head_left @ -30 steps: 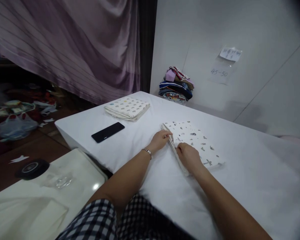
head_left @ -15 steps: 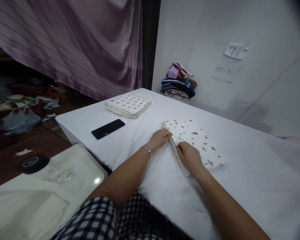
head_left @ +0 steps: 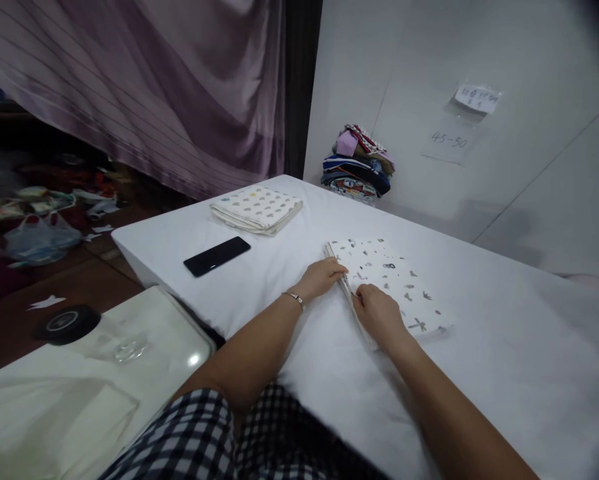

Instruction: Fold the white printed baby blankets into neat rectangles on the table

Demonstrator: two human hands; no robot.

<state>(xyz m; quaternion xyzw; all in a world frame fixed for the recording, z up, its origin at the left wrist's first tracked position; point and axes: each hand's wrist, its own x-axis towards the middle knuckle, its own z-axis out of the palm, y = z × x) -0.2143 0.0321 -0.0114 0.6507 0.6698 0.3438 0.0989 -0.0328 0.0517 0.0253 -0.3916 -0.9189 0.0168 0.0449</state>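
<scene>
Patterned cloth [head_left: 396, 280] lies on the white sheet [head_left: 499, 333], already folded in layers; my left hand [head_left: 319, 277] and right hand [head_left: 379, 313] pinch its layered edge, whose straightening seems, I judge, unfinished.

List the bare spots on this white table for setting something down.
Widest: the white table right of the printed cloth. Smaller: between the phone, far folded cloth and left hand. Crowded: the printed cloth's left edge, under that and the right hand.

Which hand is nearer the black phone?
Left: the left hand is right of the phone, gripping the near cloth; the right hand is farther right along its edge.
</scene>
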